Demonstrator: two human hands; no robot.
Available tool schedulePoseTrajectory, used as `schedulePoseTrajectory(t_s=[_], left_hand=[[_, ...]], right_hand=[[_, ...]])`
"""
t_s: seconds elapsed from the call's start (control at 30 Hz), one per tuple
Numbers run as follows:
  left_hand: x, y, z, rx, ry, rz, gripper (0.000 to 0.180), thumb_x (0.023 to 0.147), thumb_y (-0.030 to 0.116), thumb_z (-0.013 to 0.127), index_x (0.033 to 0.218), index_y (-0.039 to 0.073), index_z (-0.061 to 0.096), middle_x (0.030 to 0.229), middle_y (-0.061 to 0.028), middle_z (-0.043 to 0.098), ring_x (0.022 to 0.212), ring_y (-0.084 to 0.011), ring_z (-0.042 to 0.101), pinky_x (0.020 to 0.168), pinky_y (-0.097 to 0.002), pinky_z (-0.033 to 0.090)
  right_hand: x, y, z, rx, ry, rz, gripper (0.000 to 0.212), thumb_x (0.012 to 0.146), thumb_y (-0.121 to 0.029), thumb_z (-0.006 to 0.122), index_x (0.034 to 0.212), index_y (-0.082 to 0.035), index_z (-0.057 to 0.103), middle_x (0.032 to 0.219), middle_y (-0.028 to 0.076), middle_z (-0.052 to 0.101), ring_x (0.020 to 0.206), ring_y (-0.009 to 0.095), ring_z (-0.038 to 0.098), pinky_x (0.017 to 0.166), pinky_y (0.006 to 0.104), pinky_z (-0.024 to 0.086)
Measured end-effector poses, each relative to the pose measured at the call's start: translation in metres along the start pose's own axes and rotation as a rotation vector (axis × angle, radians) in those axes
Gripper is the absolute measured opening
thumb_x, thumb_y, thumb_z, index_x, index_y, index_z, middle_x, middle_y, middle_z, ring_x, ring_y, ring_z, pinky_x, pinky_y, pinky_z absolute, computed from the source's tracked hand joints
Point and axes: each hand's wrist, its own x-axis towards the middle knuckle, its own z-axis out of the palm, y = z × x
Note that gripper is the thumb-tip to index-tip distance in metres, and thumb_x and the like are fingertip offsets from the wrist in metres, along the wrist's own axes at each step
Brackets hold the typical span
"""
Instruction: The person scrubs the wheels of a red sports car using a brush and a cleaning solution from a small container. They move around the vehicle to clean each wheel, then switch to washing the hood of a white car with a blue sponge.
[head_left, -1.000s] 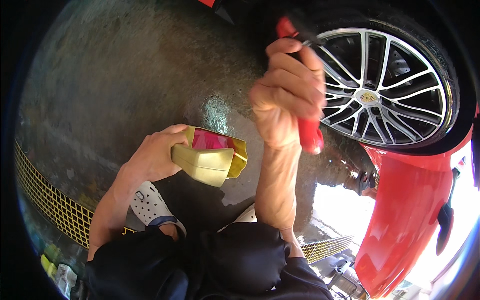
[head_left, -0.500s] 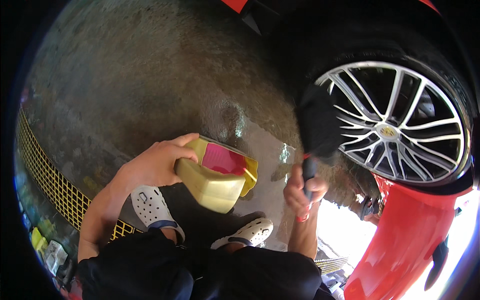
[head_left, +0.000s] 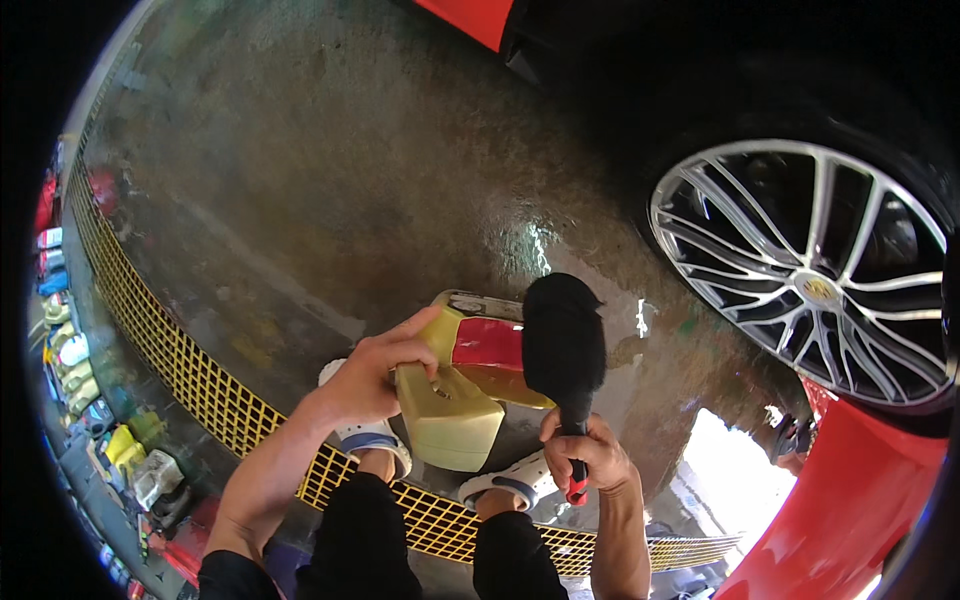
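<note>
My left hand (head_left: 385, 372) is closed on the left end of a yellowish plastic jug (head_left: 455, 435), cut open on its upper side. Reddish-pink liquid (head_left: 488, 343) shows inside it. Wrapped round a black handle with a red end, my right hand (head_left: 600, 455) holds a wheel brush (head_left: 563, 340). The brush's thick black head points away from me, in front of the jug's right end; whether they touch I cannot tell. To the right stands a car wheel (head_left: 812, 285) with silver and black spokes, apart from the brush.
Wet dark concrete floor (head_left: 330, 190) spreads ahead. A yellow floor grating (head_left: 215, 385) curves along the left and under my feet, which wear white clogs (head_left: 530, 480). Red car bodywork (head_left: 850, 500) stands at right. Several bottles (head_left: 80, 380) line the far left.
The brush has moved left from beside the wheel to the jug's right end. My left hand and the jug appear farther right and lower, as the whole view has shifted.
</note>
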Motion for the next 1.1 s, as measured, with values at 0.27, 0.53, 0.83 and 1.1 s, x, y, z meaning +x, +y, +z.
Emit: schedulePoseTrajectory(t_s=[0.27,0.53,0.83,1.1], left_hand=[[-0.072,0.105,0.032,0.077,0.020,-0.102,0.027,0.073,0.000,0.080,0.092,0.011,0.064,0.165,-0.0231,0.034,0.141,-0.0311,0.052,0.103,-0.0359,0.047],[-0.158,0.271,0.058,0.024,-0.166,-0.143,0.024,0.074,0.009,0.086,0.083,0.009,0.065,0.161,-0.0291,0.034,0.151,-0.0389,0.034,0.119,-0.0450,0.033],[-0.256,0.468,0.055,0.039,-0.412,-0.119,0.070,0.084,-0.001,0.076,0.149,0.007,0.049,0.121,-0.0122,0.069,0.109,-0.0212,0.066,0.098,-0.0350,0.051],[-0.299,0.621,0.093,0.490,-0.858,0.123,0.076,0.088,0.015,0.080,0.153,0.002,0.043,0.143,-0.0184,0.061,0.131,-0.0189,0.058,0.109,-0.0334,0.045]], right_hand=[[-0.146,0.052,0.066,0.152,0.249,-0.122,0.012,0.087,0.000,0.059,0.098,0.003,0.063,0.060,0.010,0.061,0.048,0.021,0.060,0.049,0.0318,0.049],[-0.362,0.059,0.196,0.101,0.501,-0.021,0.018,0.089,-0.012,0.065,0.106,-0.004,0.065,0.057,0.003,0.056,0.045,0.011,0.052,0.041,0.0276,0.039],[-0.567,0.138,0.442,0.414,1.013,-0.247,0.021,0.079,-0.007,0.062,0.099,-0.002,0.066,0.061,0.000,0.054,0.046,0.008,0.048,0.044,0.0260,0.038],[-0.585,0.206,0.576,0.916,1.195,-0.676,0.022,0.081,-0.006,0.066,0.101,0.003,0.064,0.059,0.002,0.052,0.041,0.011,0.046,0.037,0.0268,0.036]])
